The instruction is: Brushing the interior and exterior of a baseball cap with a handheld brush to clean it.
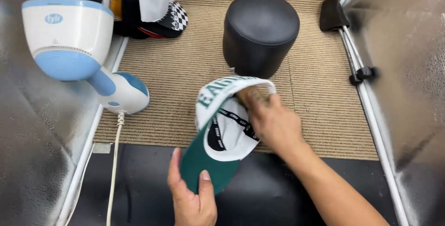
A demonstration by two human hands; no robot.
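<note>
A cap [222, 128] shows a white crown, a dark green brim and green lettering, its white lining crossed by black tape printed with small white marks. A garment steamer [76, 52] at left is white with pale blue trim, a pale blue neck and an off-white cord [114, 166]. A rounded form [259, 31] is plain matte black, as is a smaller black pad [332, 14] on a white rail. The mat [315, 96] is tan with fine ribbed stripes; the surface [269, 193] in front is black. Stacked caps [148, 8] at the top mix black, white, orange and red, one with a black-and-white checkerboard brim. Side walls [408, 68] are silvery grey.
</note>
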